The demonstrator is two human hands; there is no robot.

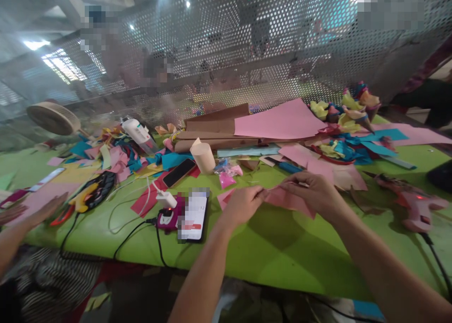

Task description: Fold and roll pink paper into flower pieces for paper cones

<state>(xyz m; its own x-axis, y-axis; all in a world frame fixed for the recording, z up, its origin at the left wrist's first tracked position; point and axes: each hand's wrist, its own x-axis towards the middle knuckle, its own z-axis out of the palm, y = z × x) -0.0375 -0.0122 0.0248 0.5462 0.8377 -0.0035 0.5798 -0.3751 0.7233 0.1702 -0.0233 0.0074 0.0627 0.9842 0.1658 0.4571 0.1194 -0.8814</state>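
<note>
Both of my hands are over the green table, pinching a piece of pink paper (291,201) between them. My left hand (246,201) grips the paper near its middle, fingers curled and thumb pressed down. My right hand (310,191) pinches its upper edge a short way to the right. Part of the paper sticks out left, behind my left hand. Beyond my hands lie a blue-handled tool (290,166) and a small bag of pink bits (227,176). A lit phone (195,214) rests left of my left forearm.
A pink glue gun (416,207) with a red light lies at right, its cord hanging over the edge. At left are a power strip (171,219), cables, a dark phone (179,172) and a co-worker's hands (45,210). Paper sheets and scraps line the back by a perforated metal screen (226,54).
</note>
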